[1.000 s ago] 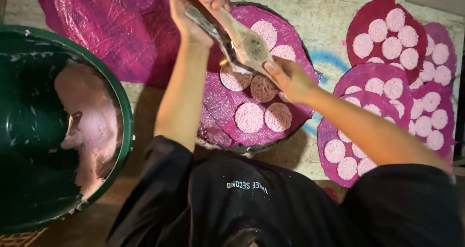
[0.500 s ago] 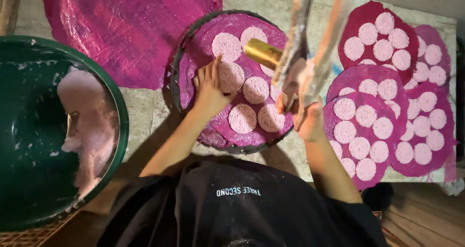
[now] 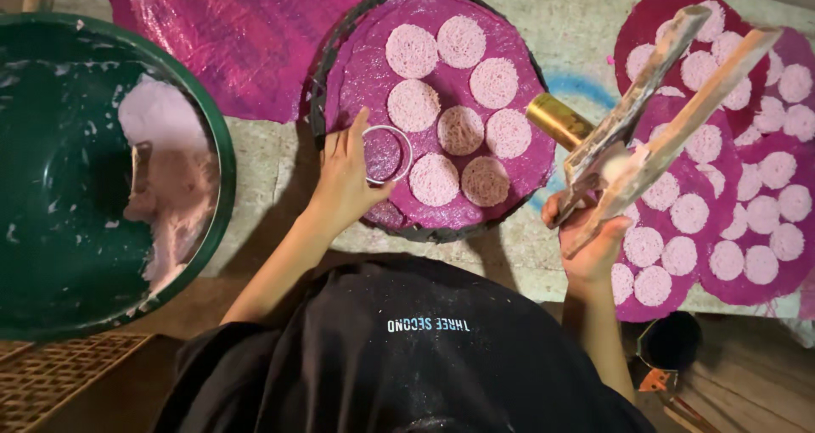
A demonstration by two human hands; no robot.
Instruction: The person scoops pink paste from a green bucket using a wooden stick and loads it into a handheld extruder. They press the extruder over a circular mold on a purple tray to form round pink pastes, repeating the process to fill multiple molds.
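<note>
Touching metal ring point(image 3: 386, 154), left hand point(image 3: 344, 178).

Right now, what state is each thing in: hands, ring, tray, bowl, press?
Left hand: fingers on the ring.
Ring: flat on the tray, empty inside.
Tray: seven pale discs on a purple sheet.
Right hand: gripping the press.
Press: lifted, handles spread.
Bowl: partly filled with pink dough.
</note>
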